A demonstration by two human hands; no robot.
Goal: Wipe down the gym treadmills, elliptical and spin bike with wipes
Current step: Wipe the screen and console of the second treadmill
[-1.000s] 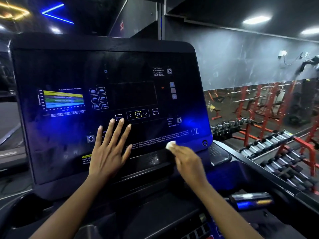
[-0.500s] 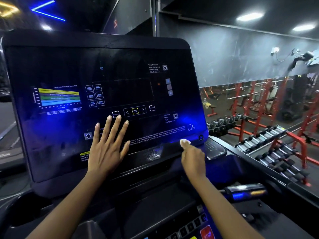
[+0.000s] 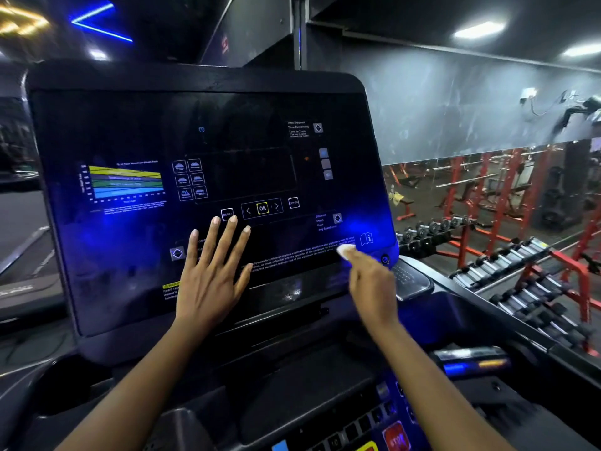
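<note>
Two hands are on the treadmill console (image 3: 136, 125). The right hand (image 3: 370, 284) has its fingers bunched round a small white wipe (image 3: 345, 249), pinching it at the tips and pressing it onto the lower right corner of the dark panel, just beside the book icon (image 3: 366, 238); the thumb's hold is hidden. The left hand (image 3: 208, 281) grips nothing: it lies flat with its fingers straight and spread, just below the reset key (image 3: 227, 213), probably to steady the tilted panel against the rubbing. That palm covers a patch that seems not yet wiped, so it would have to lift. Under the right forearm sits a row of keys with a red stop button (image 3: 395, 437), easy to knock. A dumbbell rack (image 3: 520, 271) stands well apart on the right
</note>
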